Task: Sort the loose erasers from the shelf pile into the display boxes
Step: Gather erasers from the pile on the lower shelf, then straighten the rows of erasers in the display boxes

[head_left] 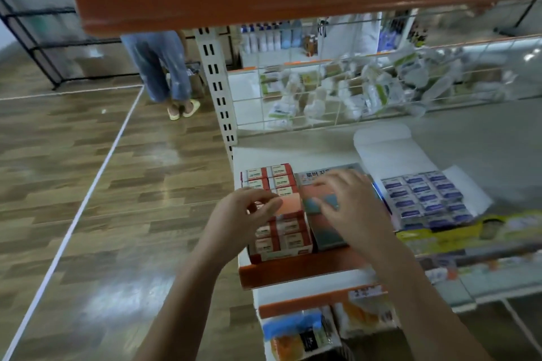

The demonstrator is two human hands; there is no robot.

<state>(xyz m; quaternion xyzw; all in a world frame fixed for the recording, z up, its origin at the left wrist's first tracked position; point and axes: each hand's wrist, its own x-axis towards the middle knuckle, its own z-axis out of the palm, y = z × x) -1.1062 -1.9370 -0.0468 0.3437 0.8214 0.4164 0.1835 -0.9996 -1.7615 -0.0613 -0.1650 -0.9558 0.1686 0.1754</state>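
Left hand (249, 211) pinches flat peach eraser (289, 205) over red box (278, 214). Right hand (349, 208), fingers spread, presses glossy middle box (325, 231). Blue box (426, 199) near shelf lip (293, 272).

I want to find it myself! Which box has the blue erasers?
Look at the white shelf under the orange board. The blue eraser box sits furthest right of three, its white lid flipped open. Its neighbours hold red-and-white packs, or are covered by hands.
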